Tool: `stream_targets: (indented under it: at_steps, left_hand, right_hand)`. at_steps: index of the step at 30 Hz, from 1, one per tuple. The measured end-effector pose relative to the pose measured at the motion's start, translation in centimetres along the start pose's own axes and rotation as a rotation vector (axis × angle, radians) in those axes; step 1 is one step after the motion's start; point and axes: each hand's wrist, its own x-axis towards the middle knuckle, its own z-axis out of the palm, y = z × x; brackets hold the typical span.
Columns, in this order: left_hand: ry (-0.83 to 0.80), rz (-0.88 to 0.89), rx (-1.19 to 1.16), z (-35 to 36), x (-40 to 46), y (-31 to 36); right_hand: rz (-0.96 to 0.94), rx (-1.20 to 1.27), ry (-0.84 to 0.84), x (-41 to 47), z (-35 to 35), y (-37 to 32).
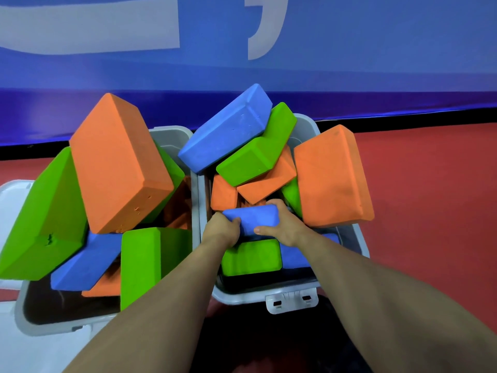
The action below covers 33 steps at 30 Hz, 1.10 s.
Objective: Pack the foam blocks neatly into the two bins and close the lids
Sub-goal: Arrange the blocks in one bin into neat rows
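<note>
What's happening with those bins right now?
A person grips a blue foam block with the left hand and the right hand, inside the right bin. Both this bin and the left bin are heaped with orange, green and blue blocks that lie tilted and stick up above the rims. A large orange block leans over the right bin's far side. Nothing is packed flat yet, so neither bin could close.

Matt foam blocks (pixel 121 162); smooth grey plastic bins (pixel 357 238).
</note>
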Motion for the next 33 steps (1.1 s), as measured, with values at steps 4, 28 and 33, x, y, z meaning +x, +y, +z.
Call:
stream_targets:
  at_steps: [4,28,33]
  left_hand:
    - [-0.043,0.043,-0.002,0.2,-0.5,-0.5]
    - [-0.027,0.096,-0.225,1.0,-0.5,-0.3]
    - [-0.063,0.037,-0.239,1.2,-0.8,-0.3]
  right_hand:
    - [0.019,-0.007,-0.037,0.3,-0.2,0.8]
    - [0.002,0.000,0.081,1.1,-0.6,0.7]
    - [0.085,0.045,0.023,1.1,-0.2,1.2]
